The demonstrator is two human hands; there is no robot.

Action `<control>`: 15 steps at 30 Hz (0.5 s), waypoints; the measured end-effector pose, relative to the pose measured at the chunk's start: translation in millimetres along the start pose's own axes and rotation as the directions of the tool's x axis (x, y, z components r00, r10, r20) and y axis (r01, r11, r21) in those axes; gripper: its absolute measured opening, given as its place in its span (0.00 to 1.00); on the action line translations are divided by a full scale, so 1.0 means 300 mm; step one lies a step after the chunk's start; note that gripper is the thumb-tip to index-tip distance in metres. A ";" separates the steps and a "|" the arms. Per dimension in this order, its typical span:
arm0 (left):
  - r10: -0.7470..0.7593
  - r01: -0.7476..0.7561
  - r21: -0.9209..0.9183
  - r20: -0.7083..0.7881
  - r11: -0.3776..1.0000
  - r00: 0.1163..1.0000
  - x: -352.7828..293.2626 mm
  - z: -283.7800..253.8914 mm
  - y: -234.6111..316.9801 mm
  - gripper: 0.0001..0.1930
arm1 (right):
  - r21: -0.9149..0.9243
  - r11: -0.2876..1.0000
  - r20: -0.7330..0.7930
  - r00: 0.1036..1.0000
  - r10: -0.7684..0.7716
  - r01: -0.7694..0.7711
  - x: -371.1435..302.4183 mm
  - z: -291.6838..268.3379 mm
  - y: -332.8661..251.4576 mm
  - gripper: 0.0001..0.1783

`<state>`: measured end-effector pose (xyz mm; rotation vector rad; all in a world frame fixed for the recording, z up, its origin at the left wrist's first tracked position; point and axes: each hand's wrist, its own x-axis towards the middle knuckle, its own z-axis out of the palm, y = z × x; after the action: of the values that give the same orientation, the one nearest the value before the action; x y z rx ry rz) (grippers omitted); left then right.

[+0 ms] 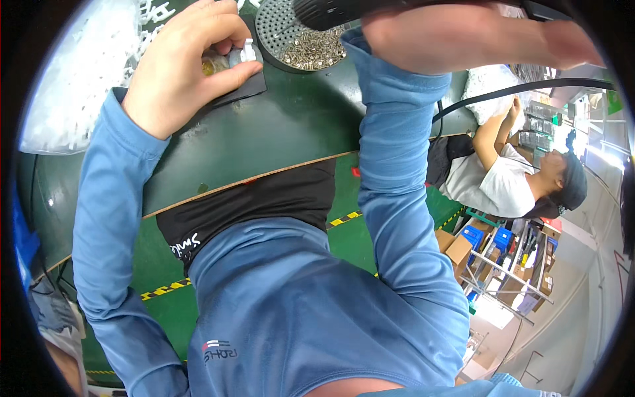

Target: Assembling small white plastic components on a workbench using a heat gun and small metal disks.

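Note:
At the upper left, my left hand (pixel 188 63) pinches a small white plastic part (pixel 247 51) between thumb and fingers. The part is held over a flat dark block (pixel 250 87) on the green table, and my fingers hide some of it. My right hand (pixel 456 40), smeared by motion, is raised at the upper right. It is closed around a black handheld tool (pixel 331 10) with a ribbed end, cut off by the upper edge. Below that end stands a round grey tray with holes (pixel 272 26), holding many small metal screws (pixel 309 51).
A clear bag of white plastic parts (pixel 79 79) lies on the left, with loose white parts beside it. A black cable (pixel 522 89) arcs across the right. Another person (pixel 496 178) sits at the right, hands at a plastic bag (pixel 489 86). Shelves with boxes (pixel 503 258) stand beyond.

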<state>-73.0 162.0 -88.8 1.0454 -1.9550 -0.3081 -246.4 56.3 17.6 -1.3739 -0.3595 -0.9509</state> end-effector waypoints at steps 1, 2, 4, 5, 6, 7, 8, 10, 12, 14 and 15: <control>-0.008 0.008 0.004 0.003 1.000 1.000 -0.008 -0.003 -0.001 0.14 | 0.029 1.000 0.015 1.000 -0.003 0.003 -0.009 0.010 0.024 0.47; -0.031 0.031 0.001 0.009 1.000 0.999 -0.016 -0.008 -0.002 0.14 | 0.057 0.998 0.031 1.000 0.001 -0.003 -0.011 0.014 0.055 0.47; -0.048 0.048 -0.009 0.018 0.999 0.999 -0.019 -0.007 -0.002 0.15 | 0.075 0.997 0.047 0.999 0.003 -0.006 -0.033 0.017 0.096 0.47; -0.044 0.044 -0.001 0.012 0.999 0.999 -0.015 -0.004 -0.002 0.15 | 0.070 0.997 0.050 0.999 0.006 -0.009 -0.044 0.017 0.098 0.48; -0.040 0.040 0.009 0.006 0.999 0.999 -0.011 0.000 -0.003 0.15 | 0.063 0.998 0.049 0.999 0.005 -0.008 -0.053 0.018 0.100 0.48; -0.042 0.042 0.010 0.009 0.999 0.999 -0.014 -0.002 -0.005 0.15 | 0.068 0.998 0.051 0.999 0.003 -0.007 -0.057 0.018 0.110 0.48; -0.049 0.049 0.012 0.011 0.999 0.999 -0.018 -0.005 -0.007 0.16 | 0.075 0.997 0.049 0.999 0.004 -0.008 -0.058 0.017 0.116 0.48; -0.058 0.057 0.013 0.015 0.998 0.998 -0.022 -0.005 -0.009 0.16 | 0.079 0.997 0.050 0.999 0.001 -0.005 -0.065 0.016 0.128 0.49; -0.029 0.029 0.007 -0.028 1.000 0.999 -0.022 0.003 -0.009 0.16 | 0.082 0.997 0.049 0.999 0.000 -0.005 -0.069 0.013 0.137 0.49; -0.038 0.038 -0.001 -0.042 0.999 0.998 -0.023 0.011 -0.006 0.16 | 0.086 0.996 0.046 0.999 -0.001 -0.003 -0.071 0.009 0.140 0.50; -0.047 0.047 -0.009 -0.057 0.999 0.997 -0.024 0.013 -0.005 0.16 | 0.088 0.996 0.045 0.999 -0.004 0.000 -0.071 0.007 0.142 0.50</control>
<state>-73.5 165.8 -96.1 1.0847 -1.8790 -0.3080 -226.8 62.2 -25.6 -1.3159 -0.4319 -0.8964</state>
